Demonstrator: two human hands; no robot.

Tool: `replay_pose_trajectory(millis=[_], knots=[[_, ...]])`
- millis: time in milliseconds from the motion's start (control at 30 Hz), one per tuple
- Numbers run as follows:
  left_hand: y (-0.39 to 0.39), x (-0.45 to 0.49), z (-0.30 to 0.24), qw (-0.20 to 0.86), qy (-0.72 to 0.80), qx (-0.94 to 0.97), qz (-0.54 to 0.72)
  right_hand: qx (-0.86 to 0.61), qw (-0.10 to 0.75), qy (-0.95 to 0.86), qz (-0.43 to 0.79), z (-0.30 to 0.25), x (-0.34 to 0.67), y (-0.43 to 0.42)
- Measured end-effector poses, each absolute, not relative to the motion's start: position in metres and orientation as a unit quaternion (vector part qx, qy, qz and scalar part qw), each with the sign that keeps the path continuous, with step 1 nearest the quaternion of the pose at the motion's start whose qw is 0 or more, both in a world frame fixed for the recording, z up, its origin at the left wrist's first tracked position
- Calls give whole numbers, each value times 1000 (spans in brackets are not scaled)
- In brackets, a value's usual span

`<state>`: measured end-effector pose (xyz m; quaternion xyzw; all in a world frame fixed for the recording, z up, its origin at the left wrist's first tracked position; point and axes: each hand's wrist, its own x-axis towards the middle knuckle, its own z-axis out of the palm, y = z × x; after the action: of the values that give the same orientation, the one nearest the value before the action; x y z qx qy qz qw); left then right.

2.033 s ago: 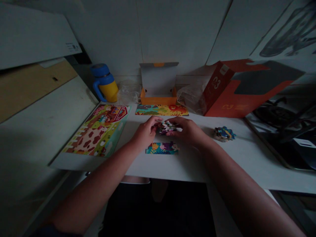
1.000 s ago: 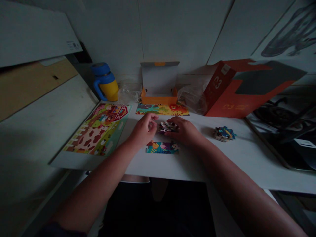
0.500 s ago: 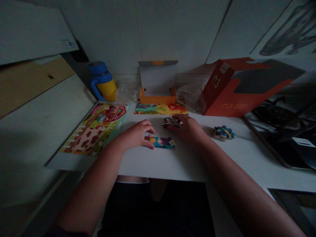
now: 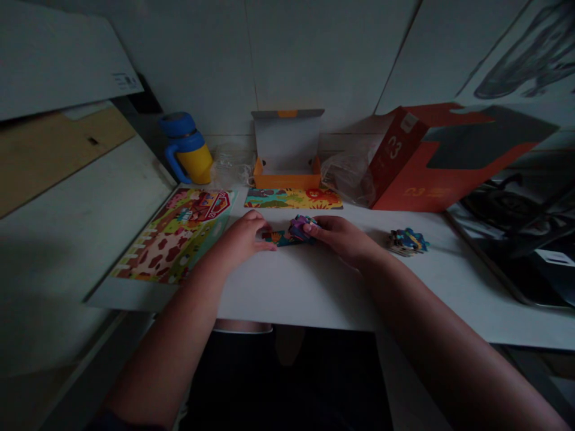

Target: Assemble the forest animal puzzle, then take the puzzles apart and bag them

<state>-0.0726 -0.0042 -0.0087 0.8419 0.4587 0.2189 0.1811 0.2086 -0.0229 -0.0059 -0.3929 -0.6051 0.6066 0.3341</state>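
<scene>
walls: pale panelled wall, grey print at upper right
furniture: white tabletop, white panel at left, tan board behind it
light: dim, heavy shadow

The only large readable mark is a big "3", printed in pale ink on the narrow end of the red cardboard box, with a blurred character just before it. Above it sits a small white label with nothing legible. On the box's long side, yellowish characters look like "C3", followed by marks too blurred to read. A small printed label on the white sheet at upper left is also too small to read.
</scene>
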Motion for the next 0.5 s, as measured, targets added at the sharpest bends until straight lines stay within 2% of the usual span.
replay_pose_trajectory(millis=[133, 300, 500], knots=[[-6, -75, -5, 219, 479, 824, 208, -406, 339, -585, 615, -8, 209, -23], [-5, -73, -11, 250, 511, 793, 217, -438, 341, -610, 566, -7, 208, -23], [-4, -72, -19, 412, 472, 731, 269, -452, 326, -637, 532, -10, 210, -21]])
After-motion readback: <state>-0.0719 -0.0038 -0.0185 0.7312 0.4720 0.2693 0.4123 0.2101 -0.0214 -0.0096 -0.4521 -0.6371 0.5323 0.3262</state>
